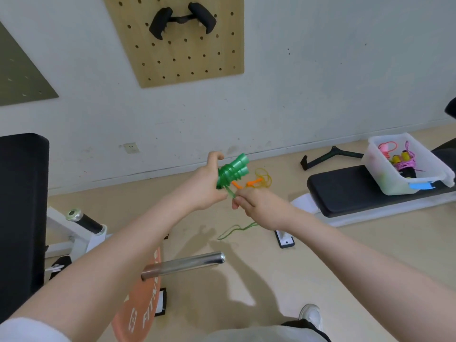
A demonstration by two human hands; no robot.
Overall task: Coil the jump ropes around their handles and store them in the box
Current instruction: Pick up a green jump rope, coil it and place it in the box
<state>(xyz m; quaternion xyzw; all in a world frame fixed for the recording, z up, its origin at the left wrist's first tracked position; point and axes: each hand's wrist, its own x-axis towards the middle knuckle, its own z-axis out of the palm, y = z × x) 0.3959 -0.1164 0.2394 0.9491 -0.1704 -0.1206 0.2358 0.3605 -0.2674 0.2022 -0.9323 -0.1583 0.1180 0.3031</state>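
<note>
Head view: orange rope (256, 181) lies beyond green handles (233, 171).

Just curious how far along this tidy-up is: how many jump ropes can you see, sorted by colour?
Green rope, held in both hands: 1
Orange rope, on the floor: 1
Pink rope, in the box: 1
Purple rope with yellow handles, in the box: 1
Total: 4

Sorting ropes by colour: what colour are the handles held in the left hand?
Green handles, gripped by the left hand; head view.

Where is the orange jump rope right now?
The orange jump rope lies on the floor near the wall, just beyond both hands, left of the black bench.
</note>
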